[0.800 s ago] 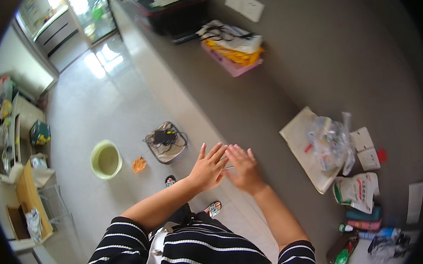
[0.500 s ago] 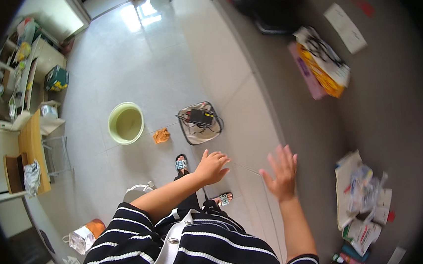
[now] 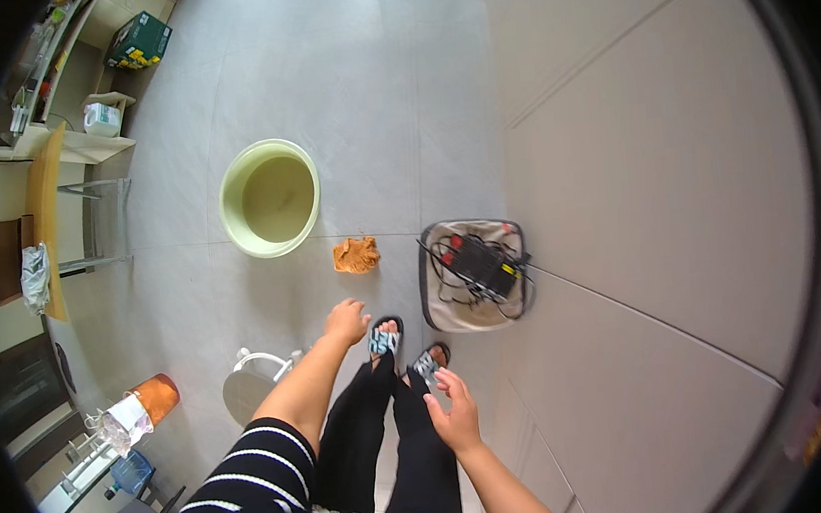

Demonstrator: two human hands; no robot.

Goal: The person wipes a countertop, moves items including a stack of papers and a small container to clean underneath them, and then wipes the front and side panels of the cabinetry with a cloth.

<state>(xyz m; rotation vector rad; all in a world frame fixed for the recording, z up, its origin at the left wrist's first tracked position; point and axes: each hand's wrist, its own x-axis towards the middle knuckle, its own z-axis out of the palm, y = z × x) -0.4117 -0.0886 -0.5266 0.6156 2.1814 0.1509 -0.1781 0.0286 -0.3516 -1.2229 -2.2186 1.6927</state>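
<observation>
My left hand [image 3: 346,321] hangs over the floor with nothing in it, its fingers loosely stretched, just below a crumpled orange cloth [image 3: 356,256] and apart from it. My right hand [image 3: 456,412] is also empty, thumb apart from the fingers, over my right foot. To the right of the cloth lies a shallow beige tray-like case [image 3: 442,317] with a dark rim. Inside it are a black box-shaped device [image 3: 482,266] and tangled black cables. A pale green bucket [image 3: 233,213] of cloudy liquid stands left of the cloth.
A white-framed stool [image 3: 248,395] stands by my left arm, with an orange bin [image 3: 157,398] farther left. A wooden table [image 3: 44,198], shelves and a green box [image 3: 140,40] line the left side. A large grey-beige panelled surface [image 3: 656,189] fills the right.
My view has swung down toward the floor, and the dark surface with its clutter has mostly left the picture. Both hands have dropped lower; the right one is now in front of my legs.
</observation>
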